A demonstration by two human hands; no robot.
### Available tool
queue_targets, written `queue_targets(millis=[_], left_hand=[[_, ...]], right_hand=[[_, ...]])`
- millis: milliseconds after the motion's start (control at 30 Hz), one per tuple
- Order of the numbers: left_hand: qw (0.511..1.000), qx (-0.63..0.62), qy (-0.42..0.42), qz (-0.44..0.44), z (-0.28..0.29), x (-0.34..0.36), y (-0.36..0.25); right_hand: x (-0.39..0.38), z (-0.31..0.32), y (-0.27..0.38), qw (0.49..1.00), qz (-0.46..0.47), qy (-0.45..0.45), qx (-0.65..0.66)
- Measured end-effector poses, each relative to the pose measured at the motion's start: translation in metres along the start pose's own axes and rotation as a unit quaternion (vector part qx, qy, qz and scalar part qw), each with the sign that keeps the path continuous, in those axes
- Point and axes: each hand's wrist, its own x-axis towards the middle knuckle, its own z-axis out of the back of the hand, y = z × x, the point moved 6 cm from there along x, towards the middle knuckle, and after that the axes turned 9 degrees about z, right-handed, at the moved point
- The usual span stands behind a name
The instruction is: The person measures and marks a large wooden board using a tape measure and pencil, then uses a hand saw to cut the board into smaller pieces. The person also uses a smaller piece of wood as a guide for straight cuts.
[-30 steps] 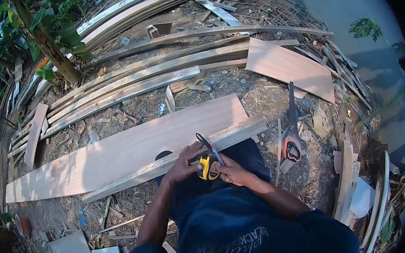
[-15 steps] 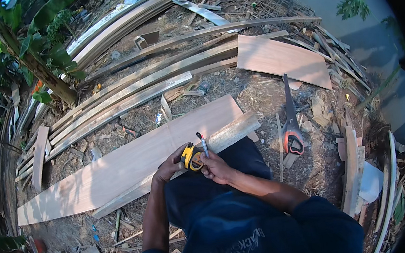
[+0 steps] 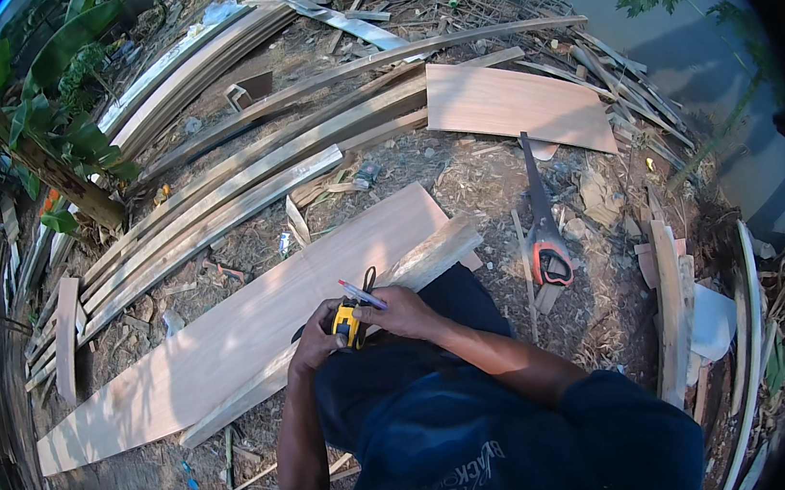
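Observation:
My left hand (image 3: 318,336) is closed round a yellow and black tape measure (image 3: 346,326), held above my lap. My right hand (image 3: 400,312) grips a pen (image 3: 362,294) with a red end, which points up and to the left. Its fingers also reach the right side of the tape measure, where a dark wrist loop (image 3: 369,277) sticks up. Beneath both hands lies a long wooden beam (image 3: 423,256), running across in front of me. Just beyond it a wide, thin plywood board (image 3: 230,351) lies flat on the ground.
A handsaw (image 3: 545,228) with an orange and black handle lies at the right. Long timber beams (image 3: 265,148) are stacked beyond the board, beside another plywood piece (image 3: 517,105). More planks (image 3: 671,310) lie at far right. A banana plant (image 3: 43,154) grows at far left.
My hands and the tape measure have shifted slightly left. The pen has tipped from nearly upright to slanting left, and my right hand has turned over more. The whole view has moved a little.

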Motion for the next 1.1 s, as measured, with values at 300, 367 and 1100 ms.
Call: queue_targets(millis=[300,367,1100], left_hand=[[0.991,0.126,-0.036,-0.037,-0.022,0.002,-0.018],[0.968,0.238,-0.054,-0.062,-0.028,0.001,-0.033],[0.839,0.535,-0.062,0.081,-0.031,0.011,-0.053]], right_hand=[[-0.002,0.013,0.01,0.954,-0.071,-0.13,0.262],[-0.009,0.037,0.019,0.951,-0.047,-0.188,0.239],[-0.046,0.187,-0.027,0.929,-0.089,-0.352,0.073]])
